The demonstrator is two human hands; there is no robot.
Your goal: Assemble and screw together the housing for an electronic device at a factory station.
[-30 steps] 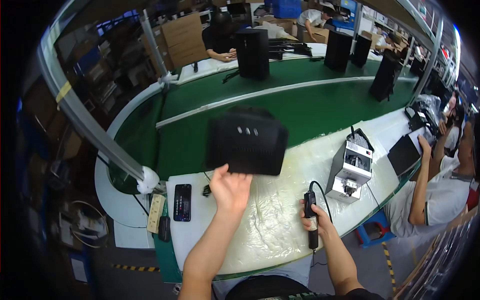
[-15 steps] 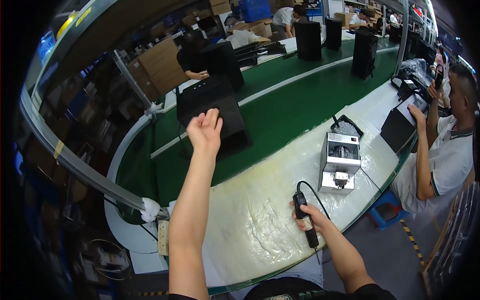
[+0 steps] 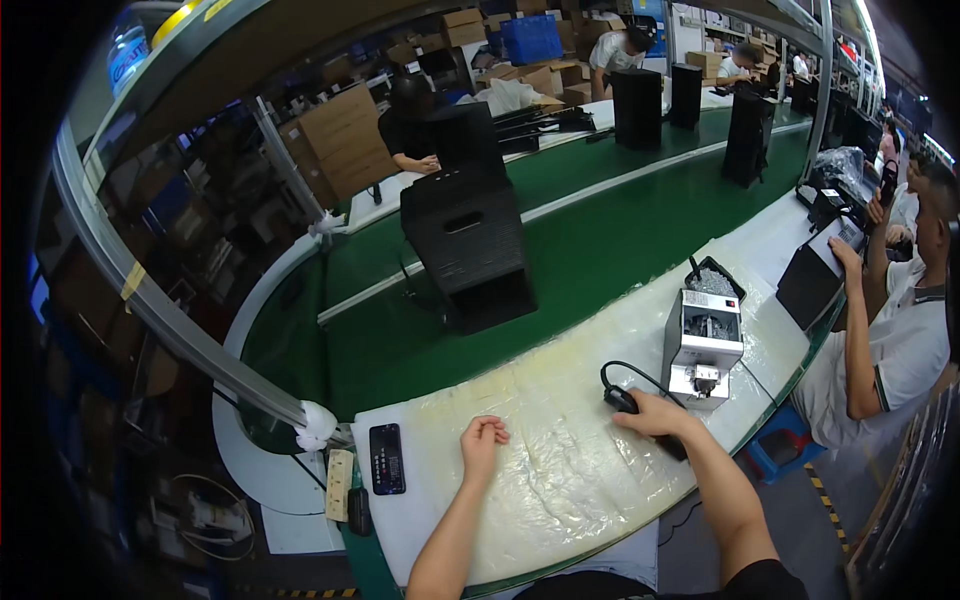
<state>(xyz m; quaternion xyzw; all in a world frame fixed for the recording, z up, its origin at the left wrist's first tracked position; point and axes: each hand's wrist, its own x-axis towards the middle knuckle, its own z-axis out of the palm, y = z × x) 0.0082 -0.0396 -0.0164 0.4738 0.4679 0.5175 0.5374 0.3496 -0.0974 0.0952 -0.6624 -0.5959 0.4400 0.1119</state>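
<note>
Green conveyor belt (image 3: 600, 250), black speaker cabinet (image 3: 470, 250) aboard.

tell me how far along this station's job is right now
Done, it seems: the black speaker box stands on the green conveyor, off the bench. In hand: the right hand rests on the black electric screwdriver lying on the plastic-covered bench; the left hand rests empty. Left: no box on the bench to work on.

Bench padding (image 3: 560, 470) open between hands; phone (image 3: 386, 458) left, grey machine (image 3: 702, 345) (cabled) right.
</note>
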